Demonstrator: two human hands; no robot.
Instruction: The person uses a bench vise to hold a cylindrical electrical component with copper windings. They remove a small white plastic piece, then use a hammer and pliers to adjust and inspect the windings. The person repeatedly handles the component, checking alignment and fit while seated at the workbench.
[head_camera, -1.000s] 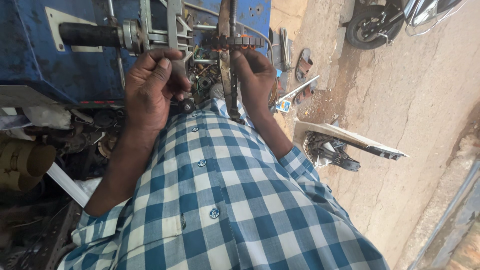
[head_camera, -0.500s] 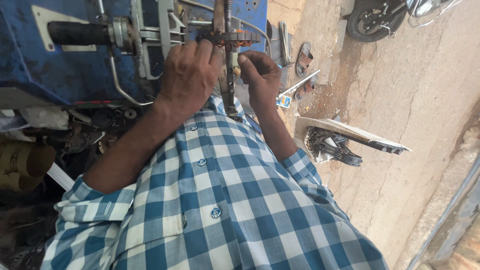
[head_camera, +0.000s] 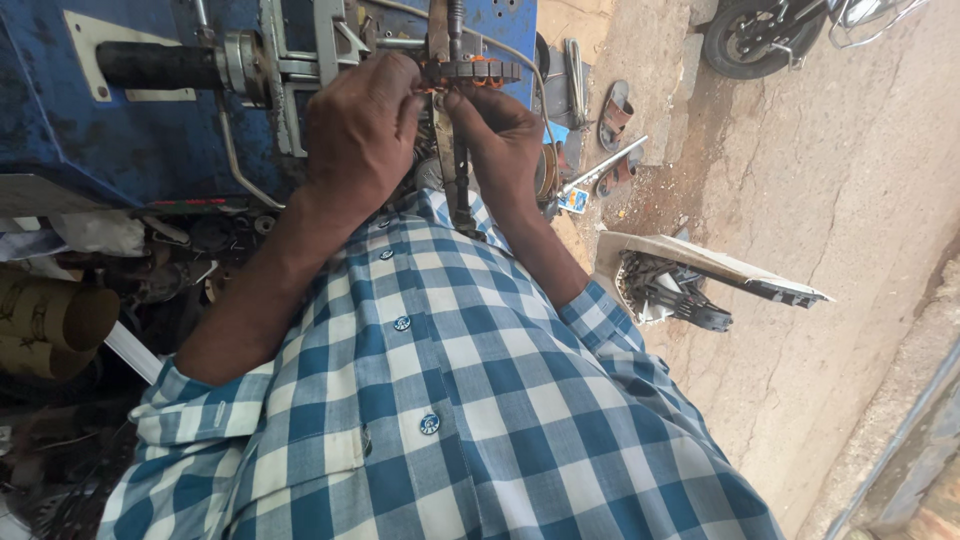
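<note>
A round toothed metal part with orange-brown windings (head_camera: 478, 71) sits on a thin vertical spindle (head_camera: 460, 185) in front of a blue machine (head_camera: 120, 130). My left hand (head_camera: 362, 130) comes in from the left, and its fingers curl over the left side of the toothed part. My right hand (head_camera: 508, 140) is just to the right of the spindle, with fingertips pinched against the underside of the same part. The two hands almost touch. What lies between the fingertips is hidden. My blue and white checked shirt (head_camera: 450, 400) fills the lower view.
A black handle (head_camera: 150, 65) juts from the machine's front. Brown cardboard rolls (head_camera: 50, 320) and dark scrap lie at the left. On the dirt ground at the right are sandals (head_camera: 615, 105), a metal rod (head_camera: 602, 165), a pale panel over a black part (head_camera: 680, 280) and a motorcycle wheel (head_camera: 745, 35).
My left hand has risen from lower on the machine front and moved right onto the toothed part. My right hand stays by the spindle.
</note>
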